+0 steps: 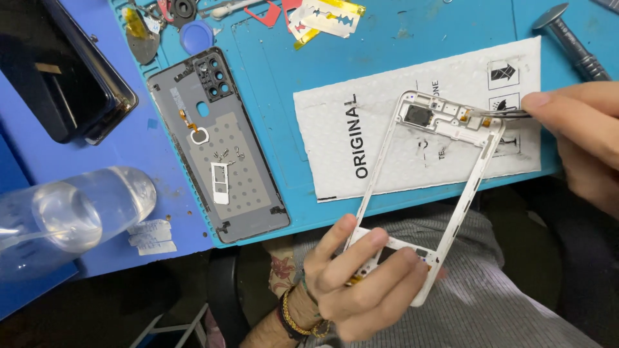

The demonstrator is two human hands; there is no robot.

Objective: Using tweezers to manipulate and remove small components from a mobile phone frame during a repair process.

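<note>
The left hand (361, 283) grips the lower end of a white phone mid-frame (451, 167), fingers (335, 241) wrapped around it above the lap. The right hand (580, 138) pinches metal tweezers (506, 113), tips touching the frame's top corner, over a white padded sheet (361, 129) on the blue surface (271, 71).

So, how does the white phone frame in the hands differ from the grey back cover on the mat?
The white phone frame is an open rim, hollow in the middle; the grey back cover is a full panel. The frame is held up by the left hand, while tweezers in the right hand touch its top; the cover lies flat on the blue mat, untouched, with small screws on it. Both are long rectangular phone parts.
</note>
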